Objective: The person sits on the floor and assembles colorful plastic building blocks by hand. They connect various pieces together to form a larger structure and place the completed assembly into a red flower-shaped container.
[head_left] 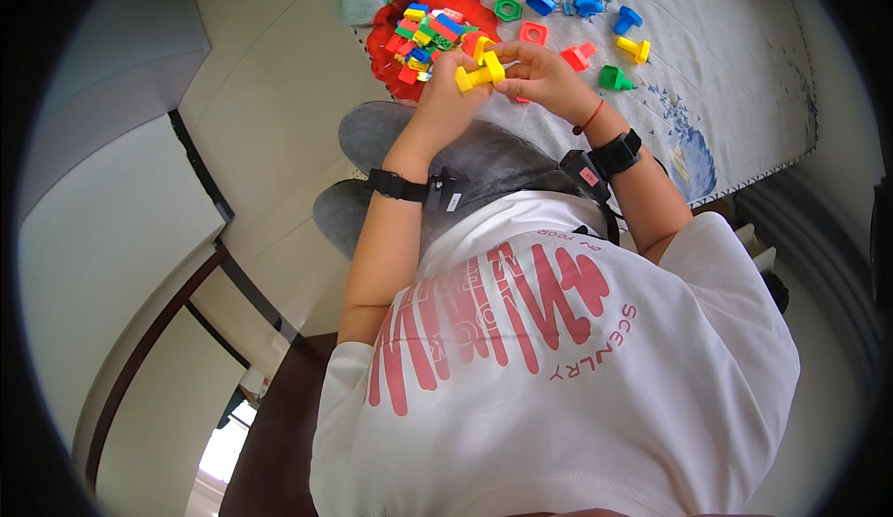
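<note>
Yellow toy bolt (479, 76) held between two hands, near the table edge.
The right hand (549, 77) pinches its broad right end between thumb and fingers; the left hand (451, 89) meets the other end, though whether its fingers clamp cannot be told. A loosened pinch could drop the bolt into the bricks (437, 35) on the red scalloped tray (379, 59), or onto the lap (484, 149). Beyond lie loose nuts and bolts.
</note>
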`<action>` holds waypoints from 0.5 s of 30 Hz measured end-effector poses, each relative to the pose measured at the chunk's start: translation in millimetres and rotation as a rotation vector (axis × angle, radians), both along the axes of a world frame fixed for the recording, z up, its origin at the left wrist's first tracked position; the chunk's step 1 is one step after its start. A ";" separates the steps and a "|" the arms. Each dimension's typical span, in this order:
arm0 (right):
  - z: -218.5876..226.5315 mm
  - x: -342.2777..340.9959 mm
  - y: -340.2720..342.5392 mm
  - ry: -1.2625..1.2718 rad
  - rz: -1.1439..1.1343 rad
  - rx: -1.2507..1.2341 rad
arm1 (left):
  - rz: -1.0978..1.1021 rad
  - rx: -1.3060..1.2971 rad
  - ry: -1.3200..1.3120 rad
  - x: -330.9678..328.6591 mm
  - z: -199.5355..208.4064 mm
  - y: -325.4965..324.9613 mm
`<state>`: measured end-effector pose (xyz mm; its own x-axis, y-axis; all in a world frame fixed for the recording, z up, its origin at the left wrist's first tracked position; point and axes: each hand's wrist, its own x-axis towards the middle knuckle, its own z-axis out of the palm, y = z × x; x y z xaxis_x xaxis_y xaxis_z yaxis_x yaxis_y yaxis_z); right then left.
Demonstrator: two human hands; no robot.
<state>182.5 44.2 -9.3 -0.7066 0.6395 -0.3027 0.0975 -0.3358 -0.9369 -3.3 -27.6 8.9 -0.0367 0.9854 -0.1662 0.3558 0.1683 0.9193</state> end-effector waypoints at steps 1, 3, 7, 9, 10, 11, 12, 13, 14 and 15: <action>1.3 -0.7 -1.1 -0.003 0.024 -0.002 | 0.005 0.024 0.017 0.6 0.5 -1.6; 3.7 -6.0 -3.2 0.057 0.009 0.057 | 0.009 0.074 0.051 1.3 1.1 -2.8; 19.1 -9.3 -6.3 0.010 -0.046 -0.110 | 0.063 -0.127 -0.073 -0.1 -6.7 -5.6; 12.3 -5.1 -5.5 -0.092 -0.120 -0.132 | 0.065 -0.139 -0.122 -3.5 1.0 -6.2; 6.0 -1.0 -5.1 -0.144 -0.157 -0.143 | 0.088 -0.134 -0.151 -2.7 10.4 -6.0; -7.6 6.9 -3.6 -0.267 -0.124 0.075 | 0.086 -0.156 -0.117 -10.7 -2.3 -7.5; -27.7 19.6 -2.5 -0.391 -0.085 0.292 | 0.118 -0.200 -0.182 -10.8 0.6 -6.9; -36.6 29.7 -4.2 -0.510 -0.038 0.509 | 0.152 -0.244 -0.245 -11.2 3.6 -7.4; -44.1 40.6 -8.1 -0.629 -0.030 0.582 | 0.112 -0.204 -0.239 -14.3 -2.8 -8.9; -51.8 49.4 -10.9 -0.680 -0.023 0.626 | 0.108 -0.198 -0.258 -12.1 -2.6 -9.4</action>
<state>231.9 33.4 -61.1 -0.4888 0.8379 -0.2427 0.6927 0.2037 -0.6919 -15.4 -37.0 6.3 -0.0707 0.9256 -0.3717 0.0858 0.3769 0.9223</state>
